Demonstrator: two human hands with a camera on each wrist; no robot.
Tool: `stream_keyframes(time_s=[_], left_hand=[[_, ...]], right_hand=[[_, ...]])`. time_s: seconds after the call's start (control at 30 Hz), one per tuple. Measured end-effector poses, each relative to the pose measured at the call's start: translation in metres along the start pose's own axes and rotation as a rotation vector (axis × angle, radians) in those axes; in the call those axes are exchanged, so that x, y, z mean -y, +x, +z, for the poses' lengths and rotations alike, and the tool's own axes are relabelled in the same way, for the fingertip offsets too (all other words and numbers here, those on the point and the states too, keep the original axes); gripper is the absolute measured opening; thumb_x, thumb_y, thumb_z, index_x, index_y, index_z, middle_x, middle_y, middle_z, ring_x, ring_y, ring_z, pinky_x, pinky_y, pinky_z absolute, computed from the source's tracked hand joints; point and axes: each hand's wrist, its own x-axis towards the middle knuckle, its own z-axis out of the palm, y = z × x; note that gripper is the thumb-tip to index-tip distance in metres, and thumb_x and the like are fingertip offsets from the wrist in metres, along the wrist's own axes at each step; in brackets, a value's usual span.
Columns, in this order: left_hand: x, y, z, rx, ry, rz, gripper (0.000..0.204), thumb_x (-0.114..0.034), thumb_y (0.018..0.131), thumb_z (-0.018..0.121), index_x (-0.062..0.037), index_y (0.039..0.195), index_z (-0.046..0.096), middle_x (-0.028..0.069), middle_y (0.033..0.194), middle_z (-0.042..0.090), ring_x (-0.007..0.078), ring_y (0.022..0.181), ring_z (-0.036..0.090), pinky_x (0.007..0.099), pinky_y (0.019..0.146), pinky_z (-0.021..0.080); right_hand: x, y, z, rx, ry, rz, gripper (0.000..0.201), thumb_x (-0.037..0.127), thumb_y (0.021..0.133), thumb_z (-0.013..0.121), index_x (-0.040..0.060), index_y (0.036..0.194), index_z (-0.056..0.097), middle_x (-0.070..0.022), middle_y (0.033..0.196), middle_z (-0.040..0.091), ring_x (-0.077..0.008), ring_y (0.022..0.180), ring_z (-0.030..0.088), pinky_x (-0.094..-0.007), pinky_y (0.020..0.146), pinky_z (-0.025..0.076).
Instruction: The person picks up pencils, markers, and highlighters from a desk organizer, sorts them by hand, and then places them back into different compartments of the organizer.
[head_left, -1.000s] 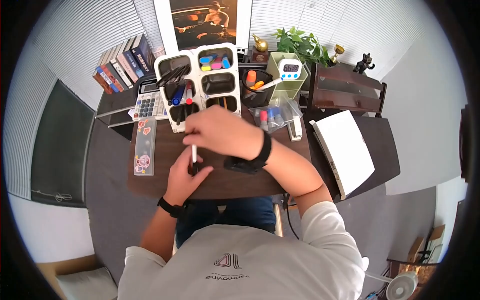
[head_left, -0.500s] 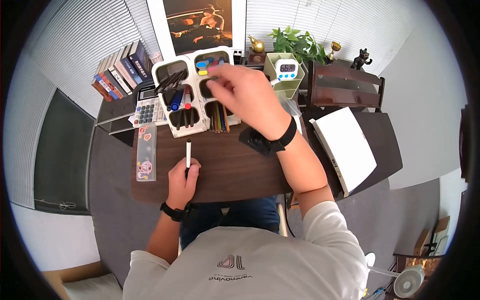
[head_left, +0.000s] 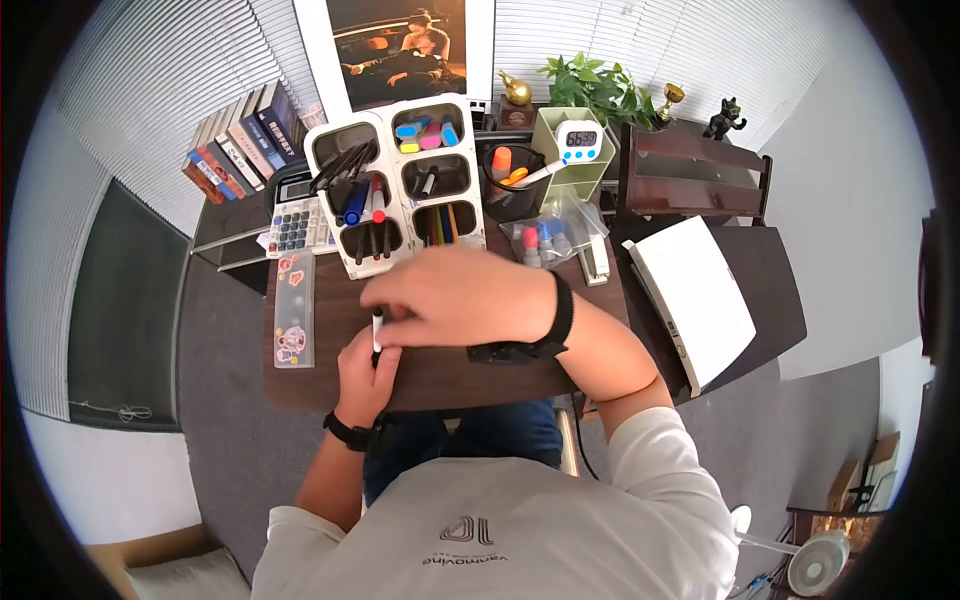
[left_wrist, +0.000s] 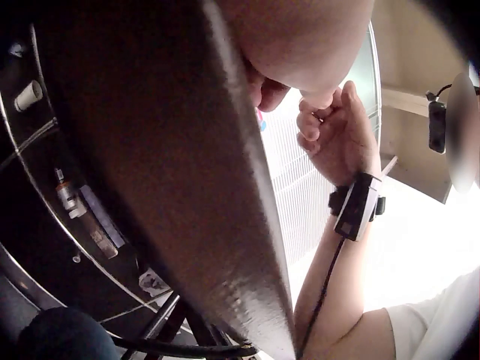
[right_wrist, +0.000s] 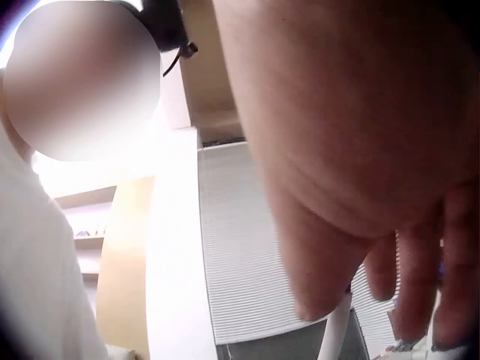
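A white marker with black ends (head_left: 377, 330) stands nearly upright in my left hand (head_left: 365, 375), whose fingers and thumb grip its lower part. My right hand (head_left: 460, 300) is at the marker's upper end, thumb and forefinger parted on either side of it. In the right wrist view the white marker (right_wrist: 335, 330) shows close by the thumb tip. Behind the hands stands a white organizer (head_left: 393, 185) with several compartments. A black-and-white marker (head_left: 430, 180) lies in its middle right compartment. Highlighters (head_left: 428, 132), pens (head_left: 345, 165) and pencils (head_left: 437, 224) fill others.
A clear sticker-covered case (head_left: 293, 310) lies at the left of the table (head_left: 440, 380). A calculator (head_left: 296, 225) is behind it. Right of the organizer are a black pen cup (head_left: 512, 195), a timer (head_left: 578, 140), a bag of bottles (head_left: 550, 232) and a stapler (head_left: 594, 262).
My right hand went from the marker to over the organizer's middle right compartment, then back to the marker. A marker now lies in that compartment. My left hand kept its grip.
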Motion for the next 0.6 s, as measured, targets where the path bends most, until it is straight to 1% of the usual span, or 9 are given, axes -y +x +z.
stream_keyframes(time_s=[0.07, 0.17, 0.2, 0.3, 0.37, 0.4, 0.5, 0.53, 0.6], left_hand=[[0.002, -0.001, -0.001, 0.012, 0.071, 0.030, 0.018, -0.016, 0.099, 0.064, 0.0009, 0.103, 0.063, 0.0124, 0.082, 0.062, 0.0240, 0.073, 0.063, 0.0344, 0.070, 0.052], [-0.008, 0.002, -0.001, -0.001, 0.024, -0.057, 0.018, -0.014, 0.097, 0.068, 0.0003, 0.106, 0.064, 0.0118, 0.082, 0.063, 0.0219, 0.072, 0.062, 0.0326, 0.069, 0.051], [-0.009, 0.003, -0.001, 0.000, 0.022, -0.059, 0.018, -0.014, 0.097, 0.068, 0.0003, 0.106, 0.064, 0.0118, 0.082, 0.063, 0.0219, 0.072, 0.062, 0.0326, 0.069, 0.051], [-0.012, 0.009, 0.001, 0.024, -0.008, -0.153, 0.017, -0.010, 0.094, 0.070, -0.0003, 0.107, 0.065, 0.0102, 0.082, 0.064, 0.0192, 0.071, 0.061, 0.0304, 0.067, 0.050], [-0.019, 0.011, 0.002, 0.054, 0.066, -0.096, 0.014, -0.007, 0.093, 0.071, -0.0006, 0.106, 0.067, 0.0091, 0.084, 0.066, 0.0170, 0.071, 0.062, 0.0291, 0.067, 0.051], [-0.019, 0.011, 0.003, 0.054, 0.065, -0.097, 0.014, -0.007, 0.093, 0.071, -0.0006, 0.106, 0.067, 0.0091, 0.084, 0.066, 0.0170, 0.071, 0.062, 0.0291, 0.067, 0.051], [-0.019, 0.013, 0.005, 0.048, 0.052, -0.085, 0.012, -0.007, 0.094, 0.070, -0.0003, 0.103, 0.068, 0.0090, 0.086, 0.068, 0.0173, 0.072, 0.064, 0.0293, 0.068, 0.052], [-0.020, 0.013, 0.005, 0.048, 0.061, -0.084, 0.011, -0.007, 0.094, 0.069, -0.0004, 0.103, 0.068, 0.0093, 0.087, 0.068, 0.0175, 0.072, 0.065, 0.0295, 0.069, 0.052], [-0.020, 0.013, 0.003, 0.049, 0.070, -0.080, 0.011, -0.008, 0.095, 0.069, -0.0004, 0.103, 0.068, 0.0095, 0.088, 0.069, 0.0177, 0.073, 0.066, 0.0297, 0.069, 0.052]], right_hand=[[-0.012, 0.003, 0.016, 0.109, 0.105, -0.239, 0.025, 0.028, 0.095, 0.066, 0.0036, 0.097, 0.070, -0.0132, 0.086, 0.071, -0.0368, 0.079, 0.068, -0.0441, 0.071, 0.053], [-0.016, 0.005, 0.008, 0.048, 0.167, -0.227, 0.023, 0.026, 0.094, 0.065, 0.0042, 0.092, 0.068, -0.0126, 0.083, 0.070, -0.0379, 0.078, 0.067, -0.0443, 0.071, 0.053], [-0.012, 0.005, -0.009, 0.045, 0.156, -0.154, 0.018, 0.023, 0.092, 0.067, 0.0053, 0.092, 0.070, -0.0130, 0.081, 0.069, -0.0358, 0.077, 0.068, -0.0430, 0.070, 0.053], [-0.021, -0.002, -0.039, -0.372, -0.102, -0.087, 0.011, 0.013, 0.087, 0.070, 0.0050, 0.095, 0.070, -0.0142, 0.080, 0.069, -0.0312, 0.075, 0.069, -0.0396, 0.068, 0.055], [-0.037, -0.002, -0.045, -0.474, -0.206, 0.063, 0.010, 0.009, 0.087, 0.065, 0.0034, 0.094, 0.069, -0.0164, 0.087, 0.071, -0.0373, 0.082, 0.070, -0.0463, 0.075, 0.056], [-0.050, 0.000, -0.044, -0.503, -0.295, 0.070, 0.012, 0.008, 0.088, 0.068, 0.0030, 0.099, 0.070, -0.0132, 0.087, 0.071, -0.0329, 0.076, 0.070, -0.0414, 0.071, 0.056], [-0.075, 0.007, -0.025, -0.528, -0.371, 0.033, 0.014, 0.008, 0.089, 0.068, 0.0026, 0.101, 0.070, -0.0135, 0.088, 0.072, -0.0338, 0.078, 0.070, -0.0424, 0.073, 0.057], [-0.077, 0.008, -0.023, -0.442, -0.378, 0.046, 0.016, 0.011, 0.089, 0.070, 0.0029, 0.103, 0.070, -0.0143, 0.092, 0.072, -0.0339, 0.084, 0.070, -0.0420, 0.076, 0.057], [-0.070, 0.005, -0.033, -0.401, -0.316, 0.113, 0.019, 0.012, 0.088, 0.071, 0.0033, 0.105, 0.070, -0.0152, 0.094, 0.072, -0.0333, 0.088, 0.070, -0.0415, 0.078, 0.057]])
